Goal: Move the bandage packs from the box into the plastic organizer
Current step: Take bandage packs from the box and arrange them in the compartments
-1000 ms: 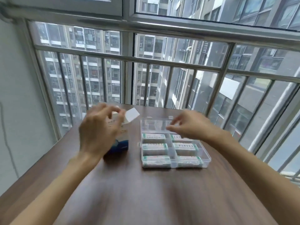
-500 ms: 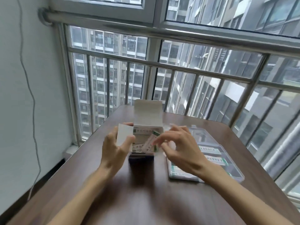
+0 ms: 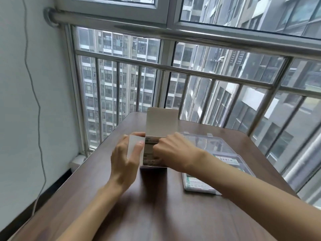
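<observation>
Fingers [image 3: 157, 145] of the right hand [image 3: 173, 150] curl inside the box [image 3: 152, 153]; print unreadable.

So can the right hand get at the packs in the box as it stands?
Probably yes. The box's lid flap stands up, the left hand holds the side flap aside, and the right hand's fingers are already curled into the opening over the packs.
</observation>
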The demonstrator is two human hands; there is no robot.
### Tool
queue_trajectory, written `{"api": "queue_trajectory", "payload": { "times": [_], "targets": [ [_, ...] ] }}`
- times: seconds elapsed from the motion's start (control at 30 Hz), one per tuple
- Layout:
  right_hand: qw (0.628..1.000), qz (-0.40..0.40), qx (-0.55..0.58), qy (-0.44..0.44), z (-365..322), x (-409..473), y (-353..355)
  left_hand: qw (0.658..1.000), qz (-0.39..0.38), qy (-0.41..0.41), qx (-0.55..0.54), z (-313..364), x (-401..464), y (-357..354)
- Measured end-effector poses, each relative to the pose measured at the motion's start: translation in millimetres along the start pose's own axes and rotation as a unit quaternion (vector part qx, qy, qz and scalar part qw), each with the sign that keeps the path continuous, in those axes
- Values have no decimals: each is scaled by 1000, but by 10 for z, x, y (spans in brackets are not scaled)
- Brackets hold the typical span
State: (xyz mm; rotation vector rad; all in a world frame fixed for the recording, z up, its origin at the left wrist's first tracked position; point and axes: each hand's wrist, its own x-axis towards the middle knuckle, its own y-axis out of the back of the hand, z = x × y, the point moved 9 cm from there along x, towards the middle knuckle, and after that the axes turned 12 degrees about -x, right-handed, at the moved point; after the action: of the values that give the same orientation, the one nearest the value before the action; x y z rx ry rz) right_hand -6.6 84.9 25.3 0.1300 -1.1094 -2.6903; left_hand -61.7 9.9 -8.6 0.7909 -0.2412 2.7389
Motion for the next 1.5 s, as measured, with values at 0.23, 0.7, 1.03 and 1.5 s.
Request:
{"api": "queue_trajectory", "payload": {
  "times": [0.23, 0.7, 1.03, 1.5],
  "targets": [
    [987, 11, 154, -38, 144, 57, -100, 996, -16, 67, -61, -150, 64, -47],
    [599, -28, 788, -136, 474, -342, -424, 984, -29, 170, -45, -232, 323, -124],
    [646, -46, 739, -184, 755, -1056, -834, 971, -96, -155, 153, 784, 72, -788],
    [755, -42, 585, -294, 1084, -2122, -1603, 886, -386, 25, 254, 153, -466, -2235]
  ]
}}
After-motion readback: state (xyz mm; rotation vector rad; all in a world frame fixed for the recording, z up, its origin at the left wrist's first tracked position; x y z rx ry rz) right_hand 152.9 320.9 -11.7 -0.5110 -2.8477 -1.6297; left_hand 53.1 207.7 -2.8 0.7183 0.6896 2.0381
